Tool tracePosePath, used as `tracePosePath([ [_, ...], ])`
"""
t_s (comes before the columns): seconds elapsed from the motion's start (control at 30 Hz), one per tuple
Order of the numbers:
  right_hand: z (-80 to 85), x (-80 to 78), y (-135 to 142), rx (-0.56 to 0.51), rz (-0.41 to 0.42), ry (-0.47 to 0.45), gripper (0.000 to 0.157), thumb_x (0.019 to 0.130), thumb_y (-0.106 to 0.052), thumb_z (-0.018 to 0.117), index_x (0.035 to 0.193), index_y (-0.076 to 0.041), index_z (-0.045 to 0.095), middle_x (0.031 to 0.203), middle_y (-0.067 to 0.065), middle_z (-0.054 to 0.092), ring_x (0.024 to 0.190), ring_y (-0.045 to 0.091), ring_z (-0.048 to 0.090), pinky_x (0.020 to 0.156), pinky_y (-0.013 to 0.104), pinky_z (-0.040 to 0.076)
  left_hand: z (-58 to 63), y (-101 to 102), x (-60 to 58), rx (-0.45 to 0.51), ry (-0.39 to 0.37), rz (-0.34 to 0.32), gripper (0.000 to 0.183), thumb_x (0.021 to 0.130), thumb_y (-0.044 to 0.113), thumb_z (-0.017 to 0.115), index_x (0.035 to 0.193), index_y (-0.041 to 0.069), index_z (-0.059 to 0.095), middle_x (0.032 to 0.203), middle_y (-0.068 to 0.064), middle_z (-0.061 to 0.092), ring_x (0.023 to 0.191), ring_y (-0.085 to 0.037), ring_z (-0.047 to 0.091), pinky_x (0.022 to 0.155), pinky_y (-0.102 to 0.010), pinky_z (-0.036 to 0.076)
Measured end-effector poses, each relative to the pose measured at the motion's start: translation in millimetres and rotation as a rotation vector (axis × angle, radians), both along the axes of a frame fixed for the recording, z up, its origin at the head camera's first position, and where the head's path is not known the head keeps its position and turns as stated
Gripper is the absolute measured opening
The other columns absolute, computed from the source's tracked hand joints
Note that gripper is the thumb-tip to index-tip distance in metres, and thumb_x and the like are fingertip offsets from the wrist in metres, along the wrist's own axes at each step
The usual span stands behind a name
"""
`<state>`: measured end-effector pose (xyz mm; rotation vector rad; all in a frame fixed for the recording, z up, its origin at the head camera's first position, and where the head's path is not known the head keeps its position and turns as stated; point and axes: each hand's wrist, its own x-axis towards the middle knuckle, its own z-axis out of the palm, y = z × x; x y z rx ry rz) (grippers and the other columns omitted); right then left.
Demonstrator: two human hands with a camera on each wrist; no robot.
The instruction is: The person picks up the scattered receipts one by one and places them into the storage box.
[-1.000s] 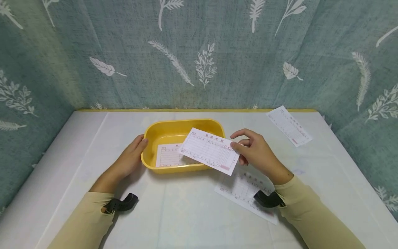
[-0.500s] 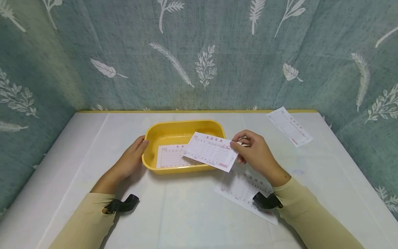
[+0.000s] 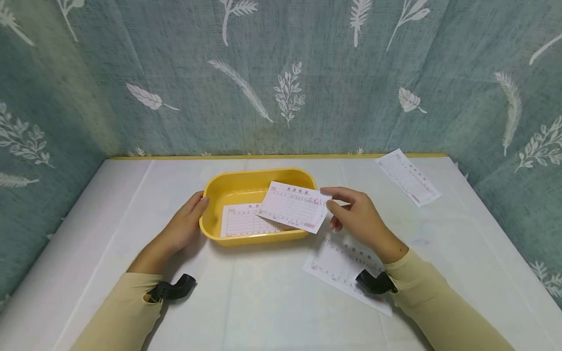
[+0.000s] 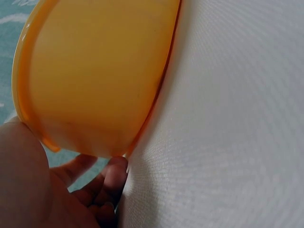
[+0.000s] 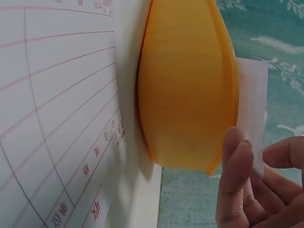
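A yellow plastic basin [image 3: 259, 178] stands on the white table with a printed receipt slip [image 3: 239, 222] lying inside it. At its left end my left hand [image 3: 186, 222] grips the rim, thumb on top; the left wrist view shows the fingers [image 4: 114, 178] against the outer wall. My right hand [image 3: 360, 217] pinches another receipt slip [image 3: 294, 204] by its right end, between thumb and fingers. That held slip is tilted over the basin's right front part and partly covers the slip inside. In the right wrist view the held slip [image 5: 251, 104] sticks up past the basin's rim.
Under my right forearm a larger-looking receipt sheet [image 3: 338, 268] lies on the table, partly hidden by the arm. One more slip [image 3: 408, 178] lies at the back right near the table's yellow back edge [image 3: 263, 156]. A patterned green curtain [image 3: 281, 78] hangs behind.
My right hand has shifted slightly left and the held slip has moved a little up and inward over the basin. The left hand and basin stay in place.
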<state>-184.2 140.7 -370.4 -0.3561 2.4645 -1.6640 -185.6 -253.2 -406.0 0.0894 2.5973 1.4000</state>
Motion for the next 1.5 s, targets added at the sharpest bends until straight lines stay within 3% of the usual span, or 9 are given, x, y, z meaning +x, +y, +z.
tracePosePath([
  [0.17, -2.9, -1.1, -1.2, 0.064, 0.029, 0.021, 0.045, 0.097, -0.013, 0.062, 0.142, -0.013, 0.057, 0.141, 0.017, 0.056, 0.067, 0.031, 0.068, 0.063, 0.032, 0.059, 2.0, 1.5, 0.7, -0.011, 0.009, 0.000, 0.062, 0.108, 0.049, 0.026, 0.155, 0.009, 0.028, 0.157, -0.020, 0.034, 0.150, -0.039, 0.023, 0.121, -0.064, 0.014],
  [0.4, -8.0, 0.7, -1.2, 0.117, 0.120, 0.015, 0.055, 0.097, -0.015, 0.065, 0.149, -0.018, 0.048, 0.092, 0.019, 0.073, 0.070, 0.029, 0.070, 0.065, 0.035, 0.059, -1.0, 2.0, 1.8, -0.014, 0.006, 0.002, 0.060, 0.109, 0.047, 0.026, 0.154, 0.008, 0.029, 0.157, -0.021, 0.035, 0.149, -0.040, 0.025, 0.121, -0.064, 0.015],
  [0.47, -7.8, 1.5, -1.6, 0.122, 0.154, 0.018, 0.057, 0.098, -0.016, 0.063, 0.151, -0.019, 0.045, 0.091, 0.019, 0.074, 0.071, 0.029, 0.070, 0.064, 0.037, 0.059, -1.1, 2.0, 1.3, -0.008, 0.008, 0.003, 0.061, 0.109, 0.047, 0.026, 0.155, 0.008, 0.028, 0.157, -0.021, 0.035, 0.149, -0.040, 0.024, 0.121, -0.064, 0.015],
  [0.57, -7.4, 2.2, -2.3, 0.137, 0.221, 0.044, 0.060, 0.099, -0.013, 0.062, 0.154, -0.016, 0.039, 0.131, 0.018, 0.065, 0.076, 0.028, 0.070, 0.064, 0.036, 0.059, -1.2, 2.0, 0.3, 0.007, 0.012, -0.005, 0.060, 0.109, 0.045, 0.026, 0.155, 0.007, 0.027, 0.157, -0.022, 0.035, 0.148, -0.039, 0.025, 0.121, -0.064, 0.015],
  [0.63, -7.9, 2.5, -2.8, 0.143, 0.259, 0.070, 0.063, 0.098, -0.011, 0.062, 0.155, -0.013, 0.036, 0.154, 0.015, 0.045, 0.079, 0.028, 0.071, 0.065, 0.033, 0.059, -1.3, 1.8, 0.2, 0.011, 0.012, -0.010, 0.059, 0.109, 0.044, 0.026, 0.155, 0.006, 0.027, 0.156, -0.022, 0.035, 0.148, -0.039, 0.026, 0.121, -0.063, 0.016],
  [0.7, -8.5, 2.4, -3.5, 0.151, 0.282, 0.100, 0.064, 0.098, -0.010, 0.063, 0.156, -0.010, 0.034, 0.166, 0.012, 0.024, 0.082, 0.027, 0.072, 0.067, 0.030, 0.060, -1.1, 1.4, 1.0, 0.005, 0.011, -0.008, 0.059, 0.109, 0.044, 0.026, 0.155, 0.007, 0.028, 0.156, -0.022, 0.036, 0.147, -0.038, 0.027, 0.121, -0.063, 0.016],
  [0.93, -8.7, 2.3, -5.9, 0.165, 0.222, 0.120, 0.062, 0.097, -0.015, 0.065, 0.153, -0.011, 0.039, 0.166, 0.012, 0.021, 0.084, 0.026, 0.072, 0.069, 0.026, 0.060, 0.4, 0.1, 2.1, -0.003, 0.012, -0.004, 0.059, 0.109, 0.046, 0.026, 0.154, 0.008, 0.029, 0.156, -0.020, 0.036, 0.148, -0.038, 0.026, 0.121, -0.063, 0.016],
  [1.17, -7.5, 0.9, -5.2, 0.139, 0.188, 0.147, 0.051, 0.098, -0.010, 0.063, 0.147, -0.010, 0.047, 0.159, 0.014, 0.034, 0.081, 0.028, 0.070, 0.068, 0.027, 0.060, 0.4, 0.1, 1.2, -0.008, 0.016, 0.002, 0.059, 0.109, 0.046, 0.026, 0.154, 0.009, 0.029, 0.156, -0.020, 0.036, 0.148, -0.038, 0.027, 0.121, -0.064, 0.016],
  [1.5, -9.2, 0.0, -3.5, 0.153, 0.099, 0.116, 0.038, 0.099, -0.014, 0.062, 0.137, -0.014, 0.057, 0.142, 0.009, 0.050, 0.078, 0.027, 0.069, 0.067, 0.030, 0.060, -1.0, 1.7, 0.5, -0.003, 0.010, -0.007, 0.059, 0.109, 0.045, 0.026, 0.155, 0.008, 0.028, 0.156, -0.021, 0.036, 0.148, -0.038, 0.026, 0.121, -0.063, 0.016],
])
